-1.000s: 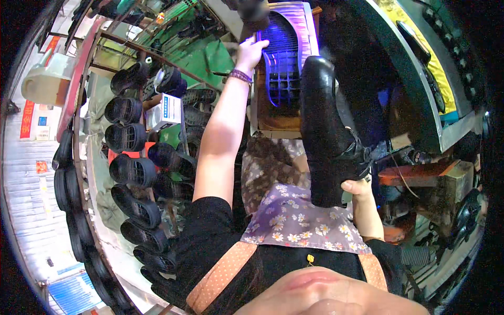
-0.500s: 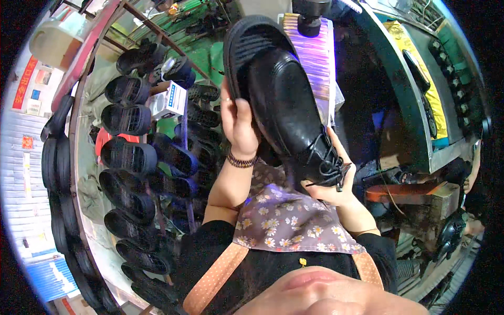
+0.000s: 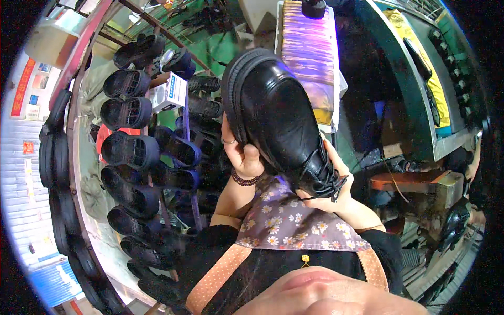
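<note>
In front of my chest I hold a black leather lace-up shoe upper [image 3: 286, 107], toe pointing up and away. A thick black shoe sole [image 3: 229, 86] with a ribbed edge lies along its left side and around the toe. My left hand [image 3: 245, 157] is closed on the sole's left edge, thumb toward the upper. Around the heel end, beside the tied laces [image 3: 323, 170], my right hand [image 3: 338, 195] grips the upper. The underside of the sole and several fingers are hidden.
On the left, a rack carries rows of black soles [image 3: 126, 149] and a small white box [image 3: 168, 92]. Ahead stands a purple-lit white-edged conveyor or tray [image 3: 307, 58]. To the right are a long bench [image 3: 409, 100] and a brown stool-like block [image 3: 404, 181]. Another person's arm [image 3: 474, 163] shows at far right.
The upper's toe has come up against the sole's toe, so the open gap there has closed. Both hands and the shoe have shifted slightly downward in view.
</note>
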Motion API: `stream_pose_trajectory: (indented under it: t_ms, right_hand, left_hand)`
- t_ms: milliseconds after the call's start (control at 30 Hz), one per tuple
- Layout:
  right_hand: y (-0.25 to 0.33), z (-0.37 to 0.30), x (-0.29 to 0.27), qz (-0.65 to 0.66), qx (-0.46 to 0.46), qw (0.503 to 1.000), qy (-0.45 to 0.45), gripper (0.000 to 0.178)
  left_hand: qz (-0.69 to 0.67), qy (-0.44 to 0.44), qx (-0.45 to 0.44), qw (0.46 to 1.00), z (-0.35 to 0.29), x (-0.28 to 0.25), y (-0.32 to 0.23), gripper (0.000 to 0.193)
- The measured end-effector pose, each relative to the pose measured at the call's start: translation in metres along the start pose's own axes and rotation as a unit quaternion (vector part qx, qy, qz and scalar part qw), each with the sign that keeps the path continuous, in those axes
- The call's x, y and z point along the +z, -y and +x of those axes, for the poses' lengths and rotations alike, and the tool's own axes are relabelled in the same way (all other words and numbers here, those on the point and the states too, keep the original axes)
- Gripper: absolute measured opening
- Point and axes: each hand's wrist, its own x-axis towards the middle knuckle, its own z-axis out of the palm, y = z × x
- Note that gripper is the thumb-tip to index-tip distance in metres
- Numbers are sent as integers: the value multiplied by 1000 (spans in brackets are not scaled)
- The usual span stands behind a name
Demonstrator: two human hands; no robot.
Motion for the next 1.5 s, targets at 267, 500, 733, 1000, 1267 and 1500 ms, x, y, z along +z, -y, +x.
stream_pose_trajectory:
  t_ms: [267,500,733,1000,1267,1500]
  right_hand:
    - [-12,-17,7,-10,-12,1000,-8,97]
    - [-15,-20,7,-5,-21,1000,-23,95]
    - [-22,-27,9,93,86,987,-103,95]
    - [-8,-9,-5,286,234,918,-148,80]
    - [-12,-11,-4,536,342,762,-125,57]
    - [2,-3,-17,461,384,771,-214,41]
  left_hand:
    - [-18,-79,-54,995,-31,-6,1,86]
    - [-4,22,-95,995,-36,-25,12,74]
    - [33,74,-183,980,-10,10,-15,95]
    - [-416,94,-328,843,-2,2,-3,138]
    - [-304,156,-320,884,-16,35,-8,134]
    - [-380,187,-294,857,-14,65,4,129]
